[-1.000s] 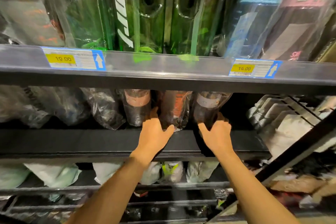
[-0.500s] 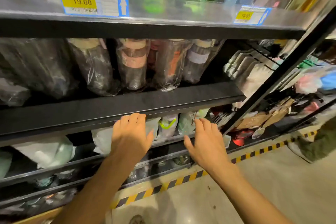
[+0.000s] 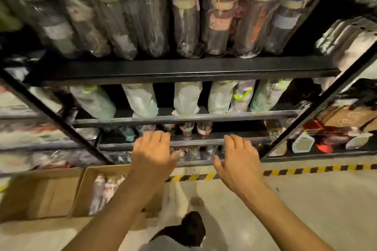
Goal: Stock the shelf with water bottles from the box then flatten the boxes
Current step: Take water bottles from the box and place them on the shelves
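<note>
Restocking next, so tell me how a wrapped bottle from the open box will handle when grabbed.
The wrapped bottles look sheathed in loose clear plastic, so probably slippery and crinkly. Their round shape suggests they may roll if laid down. Weight cannot be told.

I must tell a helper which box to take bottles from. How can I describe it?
Look at the floor below the black shelving, at its left. Two cardboard boxes sit there together; choose the right box, which holds wrapped bottles, not its empty-looking neighbour.

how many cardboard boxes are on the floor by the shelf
2, side by side at lower left: an open box that looks empty, and right of it a box of wrapped bottles, partly hidden by the left forearm.
</note>
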Demonstrator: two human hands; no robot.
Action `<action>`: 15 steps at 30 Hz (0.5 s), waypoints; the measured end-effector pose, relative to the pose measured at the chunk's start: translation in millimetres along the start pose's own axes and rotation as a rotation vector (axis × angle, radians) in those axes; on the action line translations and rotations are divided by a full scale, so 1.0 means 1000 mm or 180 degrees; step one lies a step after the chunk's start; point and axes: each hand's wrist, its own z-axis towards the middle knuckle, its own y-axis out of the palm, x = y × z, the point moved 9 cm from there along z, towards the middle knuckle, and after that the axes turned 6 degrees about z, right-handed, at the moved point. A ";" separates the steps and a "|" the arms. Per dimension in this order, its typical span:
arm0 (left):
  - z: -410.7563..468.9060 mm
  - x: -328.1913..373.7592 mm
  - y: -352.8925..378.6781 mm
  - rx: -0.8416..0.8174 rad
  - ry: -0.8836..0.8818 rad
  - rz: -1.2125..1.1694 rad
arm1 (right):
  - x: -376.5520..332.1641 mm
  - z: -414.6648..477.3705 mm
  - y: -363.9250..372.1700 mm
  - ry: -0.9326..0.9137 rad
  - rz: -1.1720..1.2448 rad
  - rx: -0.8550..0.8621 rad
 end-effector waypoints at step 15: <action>-0.131 -0.264 0.045 -0.0749 -0.0903 -0.0081 | -0.246 -0.038 0.085 -0.0398 -0.0018 -0.0354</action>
